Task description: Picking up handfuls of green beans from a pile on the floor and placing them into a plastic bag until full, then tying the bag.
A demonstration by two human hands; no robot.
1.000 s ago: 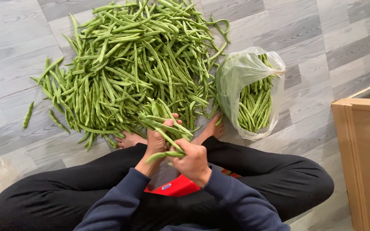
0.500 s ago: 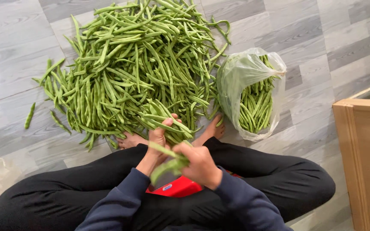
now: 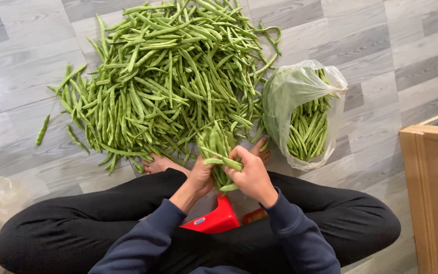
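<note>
A big pile of green beans (image 3: pixel 168 76) fills the upper centre of the frame, on the grey floor (image 3: pixel 381 50). Right of it, a clear plastic bag (image 3: pixel 305 114) holds more beans. At lower centre you hold a bunch of beans (image 3: pixel 216 152): your left hand (image 3: pixel 199 177) is closed around it, your right hand (image 3: pixel 252 175) is also clamped on it. Below them lies a red object (image 3: pixel 214 219).

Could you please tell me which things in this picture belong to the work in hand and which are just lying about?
In hand:
- left hand and right hand gripping a bundle of green beans
- loose bean pile
- plastic bag of beans

Lying about:
- red object under the legs
- wooden board
- stray bean
</note>
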